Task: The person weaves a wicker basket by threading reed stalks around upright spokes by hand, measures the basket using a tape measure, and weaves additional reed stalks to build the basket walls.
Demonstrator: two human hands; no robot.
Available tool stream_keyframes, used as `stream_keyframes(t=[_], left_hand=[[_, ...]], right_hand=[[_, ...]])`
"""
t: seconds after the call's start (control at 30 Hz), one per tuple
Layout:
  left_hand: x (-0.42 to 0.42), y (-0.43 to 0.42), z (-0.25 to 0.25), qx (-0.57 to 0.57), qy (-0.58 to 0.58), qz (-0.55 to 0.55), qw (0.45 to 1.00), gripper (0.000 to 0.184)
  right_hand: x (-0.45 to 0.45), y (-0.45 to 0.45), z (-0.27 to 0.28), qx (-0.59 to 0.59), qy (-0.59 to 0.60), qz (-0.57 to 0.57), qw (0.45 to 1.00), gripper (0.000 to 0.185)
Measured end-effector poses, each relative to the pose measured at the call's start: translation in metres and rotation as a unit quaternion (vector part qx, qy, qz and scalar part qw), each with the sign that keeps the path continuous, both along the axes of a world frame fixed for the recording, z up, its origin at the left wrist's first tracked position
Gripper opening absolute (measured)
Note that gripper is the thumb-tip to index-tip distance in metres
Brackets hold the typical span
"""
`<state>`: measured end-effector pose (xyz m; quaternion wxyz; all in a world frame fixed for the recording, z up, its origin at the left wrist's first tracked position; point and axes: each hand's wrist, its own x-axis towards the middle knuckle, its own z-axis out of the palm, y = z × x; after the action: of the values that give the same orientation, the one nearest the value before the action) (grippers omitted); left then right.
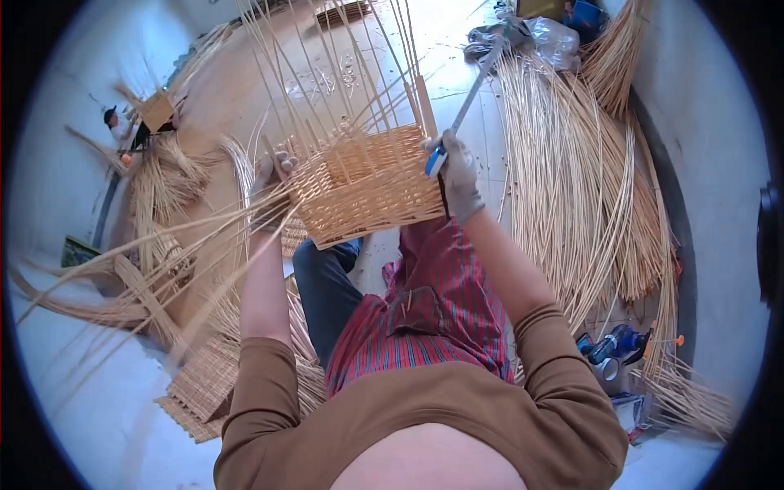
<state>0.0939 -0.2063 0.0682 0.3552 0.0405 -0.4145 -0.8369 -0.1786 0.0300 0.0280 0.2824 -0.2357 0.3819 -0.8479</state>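
Note:
A partly woven wicker basket point(371, 184) is held above my lap, with long loose stakes rising from its far side and more strands trailing to the left. My gloved left hand point(276, 175) is closed on the basket's left end, among the strands. At the right end, my gloved right hand point(459, 175) is closed around a tape measure point(436, 162) with a blue and white case. Its pale blade point(478, 88) extends up and away from the hand. The right hand is beside the basket's right edge.
Long wicker rods point(563, 180) lie along the right side. Woven panels point(204, 380) are stacked at the lower left. A power tool point(618, 343) sits at the lower right. Another person point(122, 126) sits at the far left near a woven piece. Plastic bags point(555, 42) lie at the top right.

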Motion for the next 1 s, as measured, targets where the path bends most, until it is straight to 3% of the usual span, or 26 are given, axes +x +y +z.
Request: stream_keyframes(t=[0.17, 0.2, 0.27, 0.3, 0.37, 0.4, 0.43, 0.47, 0.5, 0.57, 0.6, 0.67, 0.73, 0.8, 0.87, 0.9, 0.93, 1.0], left_hand=[[0.044, 0.024, -0.048, 0.091, -0.021, -0.004, 0.996, 0.037], [0.053, -0.001, -0.092, 0.137, -0.007, 0.039, 0.99, 0.04], [0.068, -0.01, -0.135, -0.1, -0.065, 0.105, 0.987, 0.038], [0.068, 0.015, -0.141, 0.015, -0.052, 0.211, 0.976, 0.033], [0.066, 0.092, -0.14, -0.041, -0.277, 0.46, 0.843, 0.018], [0.059, 0.128, -0.14, -0.125, -0.371, 0.469, 0.792, 0.016], [0.05, 0.16, -0.138, -0.205, -0.459, 0.469, 0.726, 0.016], [0.034, 0.199, -0.098, -0.504, -0.446, 0.475, 0.567, 0.019], [0.022, 0.205, -0.095, -0.603, -0.368, 0.408, 0.579, 0.037], [-0.011, 0.232, -0.059, -0.71, -0.41, 0.293, 0.493, 0.068], [-0.026, 0.234, -0.061, -0.721, -0.439, 0.232, 0.483, 0.084], [-0.056, 0.228, -0.067, -0.727, -0.5, 0.147, 0.447, 0.111], [-0.074, 0.205, -0.1, -0.74, -0.508, 0.174, 0.405, 0.116], [-0.078, 0.201, -0.101, -0.735, -0.517, 0.14, 0.416, 0.106], [-0.078, 0.197, -0.117, -0.777, -0.468, 0.23, 0.353, 0.095], [-0.075, 0.194, -0.12, -0.816, -0.458, 0.247, 0.251, 0.093], [-0.073, 0.193, -0.122, -0.813, -0.464, 0.242, 0.256, 0.093], [-0.072, 0.187, -0.124, -0.798, -0.416, 0.226, 0.373, 0.086]], right_hand=[[0.032, 0.025, -0.059, 0.035, -0.037, 0.068, 0.996, 0.045], [0.031, 0.025, -0.072, 0.042, 0.012, 0.074, 0.996, 0.044], [0.028, 0.03, -0.087, 0.09, 0.134, 0.077, 0.984, 0.041], [0.03, 0.032, -0.08, 0.107, 0.228, 0.034, 0.967, 0.042], [0.022, 0.03, -0.088, 0.136, 0.379, -0.034, 0.915, 0.044], [0.02, 0.03, -0.086, 0.137, 0.385, -0.032, 0.912, 0.044], [0.023, 0.031, -0.082, 0.149, 0.313, 0.01, 0.938, 0.042], [0.027, 0.035, -0.075, 0.162, 0.237, 0.053, 0.956, 0.041], [0.032, 0.043, -0.05, 0.16, 0.218, 0.09, 0.958, 0.044], [0.022, 0.042, -0.053, 0.197, 0.308, 0.061, 0.929, 0.045], [0.016, 0.042, -0.048, 0.201, 0.393, 0.042, 0.896, 0.044], [0.013, 0.04, -0.053, 0.192, 0.424, 0.037, 0.884, 0.042], [0.008, 0.039, -0.062, 0.198, 0.463, 0.023, 0.864, 0.04], [0.015, 0.045, -0.053, 0.213, 0.471, 0.014, 0.856, 0.035], [0.019, 0.045, -0.051, 0.221, 0.485, -0.013, 0.846, 0.034], [0.024, 0.046, -0.054, 0.226, 0.5, -0.035, 0.836, 0.032], [0.026, 0.044, -0.058, 0.228, 0.504, -0.05, 0.832, 0.028], [0.023, 0.037, -0.059, 0.248, 0.481, -0.027, 0.84, 0.026]])
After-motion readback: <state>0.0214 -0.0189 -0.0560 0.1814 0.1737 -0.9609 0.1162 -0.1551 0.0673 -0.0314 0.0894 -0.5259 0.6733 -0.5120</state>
